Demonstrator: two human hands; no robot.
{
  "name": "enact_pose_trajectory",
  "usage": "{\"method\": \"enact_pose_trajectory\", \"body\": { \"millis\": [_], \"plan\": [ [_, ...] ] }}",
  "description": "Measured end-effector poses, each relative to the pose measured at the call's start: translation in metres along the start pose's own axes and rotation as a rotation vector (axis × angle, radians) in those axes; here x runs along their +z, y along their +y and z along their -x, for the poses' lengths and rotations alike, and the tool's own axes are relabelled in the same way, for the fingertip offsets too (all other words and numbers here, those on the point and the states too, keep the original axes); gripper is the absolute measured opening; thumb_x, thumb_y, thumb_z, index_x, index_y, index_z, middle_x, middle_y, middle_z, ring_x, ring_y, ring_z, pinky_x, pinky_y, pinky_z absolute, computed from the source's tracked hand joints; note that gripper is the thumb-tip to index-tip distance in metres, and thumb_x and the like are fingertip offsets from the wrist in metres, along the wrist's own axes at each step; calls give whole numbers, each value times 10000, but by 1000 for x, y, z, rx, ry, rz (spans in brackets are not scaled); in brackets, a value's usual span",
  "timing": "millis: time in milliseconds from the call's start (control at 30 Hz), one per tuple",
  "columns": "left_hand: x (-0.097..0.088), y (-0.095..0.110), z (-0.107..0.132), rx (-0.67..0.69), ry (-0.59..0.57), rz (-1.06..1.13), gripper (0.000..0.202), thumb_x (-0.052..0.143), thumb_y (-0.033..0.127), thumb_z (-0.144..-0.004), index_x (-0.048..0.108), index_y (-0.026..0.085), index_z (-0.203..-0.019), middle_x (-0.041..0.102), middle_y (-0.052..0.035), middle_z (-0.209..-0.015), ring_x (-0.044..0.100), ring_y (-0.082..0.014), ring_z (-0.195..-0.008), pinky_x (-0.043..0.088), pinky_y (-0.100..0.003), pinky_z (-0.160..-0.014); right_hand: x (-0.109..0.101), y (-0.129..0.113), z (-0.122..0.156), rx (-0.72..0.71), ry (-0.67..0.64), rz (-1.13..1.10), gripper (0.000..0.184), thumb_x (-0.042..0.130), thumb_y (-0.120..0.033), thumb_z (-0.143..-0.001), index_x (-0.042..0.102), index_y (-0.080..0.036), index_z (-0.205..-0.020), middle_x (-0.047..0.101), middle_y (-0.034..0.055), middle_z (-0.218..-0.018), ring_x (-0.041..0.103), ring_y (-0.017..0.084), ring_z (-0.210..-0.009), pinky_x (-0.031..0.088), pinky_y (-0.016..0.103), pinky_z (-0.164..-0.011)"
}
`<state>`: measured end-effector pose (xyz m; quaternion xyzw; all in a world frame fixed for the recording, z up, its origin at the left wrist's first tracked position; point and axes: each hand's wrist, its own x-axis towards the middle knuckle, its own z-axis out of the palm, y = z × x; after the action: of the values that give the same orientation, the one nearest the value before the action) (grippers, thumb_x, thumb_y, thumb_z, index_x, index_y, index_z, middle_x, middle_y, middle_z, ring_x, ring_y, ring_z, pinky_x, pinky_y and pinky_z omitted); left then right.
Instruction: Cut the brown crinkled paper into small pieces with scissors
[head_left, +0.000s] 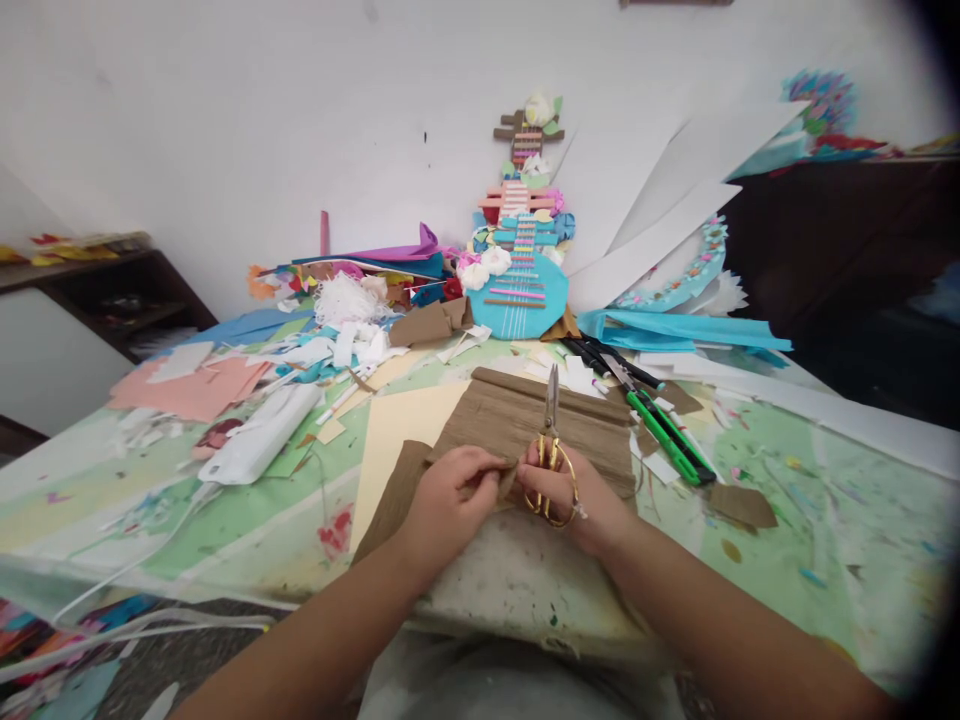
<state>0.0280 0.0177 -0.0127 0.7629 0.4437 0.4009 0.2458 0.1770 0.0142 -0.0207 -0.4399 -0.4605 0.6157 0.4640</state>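
Brown crepe paper (495, 415) lies across the middle of the table, over a cream sheet (386, 430). My left hand (457, 500) pinches a small bit of this paper near its front edge. Close beside it, my right hand (574, 495) has a pair of gold-handled scissors (552, 400) in its grip, blades pointing up and away from me. The thumb and fingers of that hand meet near the same bit of paper; whether they also pinch it I cannot tell.
To the right lies a green utility knife (671, 437) beside black pens (589, 360). A white glue gun (262, 430) with a cord rests at left, near pink paper (191, 385). Blue paper instrument (517, 295) leans against the wall. Paper scraps surround them.
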Motion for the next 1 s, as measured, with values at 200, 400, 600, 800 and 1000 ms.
{"method": "enact_pose_trajectory", "body": {
  "millis": [200,400,600,800,1000],
  "plan": [
    [-1,3,1,-16,-51,-15,129,462,157,-717,577,182,-770,583,-15,-749,523,-128,-709,414,-255,-652,4,-4,2,-9,-37,4,271,649,-314,-576,423,-177,-636,446,-48,-546,399,81,-509,296,217,-475],
    [-1,4,1,-127,-71,91,104,497,207,-703,581,184,-760,556,-3,-713,495,-127,-664,393,-247,-607,5,-2,2,-30,-85,44,310,663,-315,-576,410,-196,-712,426,-59,-608,394,83,-550,309,220,-508],
    [0,2,-1,-416,-94,480,75,534,230,-665,539,156,-662,508,31,-592,484,-107,-588,391,-234,-570,4,0,3,-45,-42,68,206,600,-264,-633,428,-194,-723,406,-64,-601,382,78,-541,298,216,-504],
    [3,1,-4,-612,-100,837,122,593,235,-618,533,145,-674,514,39,-594,472,-79,-535,388,-203,-495,3,0,1,-8,-31,35,217,613,-226,-613,435,-188,-731,435,-65,-585,396,73,-522,290,212,-490],
    [2,-3,-4,-578,-86,873,105,571,211,-649,560,131,-717,555,5,-659,510,-97,-612,405,-219,-576,0,-5,2,-26,47,271,211,508,-387,-694,422,-197,-663,401,-57,-513,363,91,-469,268,232,-460]
  ]
}}
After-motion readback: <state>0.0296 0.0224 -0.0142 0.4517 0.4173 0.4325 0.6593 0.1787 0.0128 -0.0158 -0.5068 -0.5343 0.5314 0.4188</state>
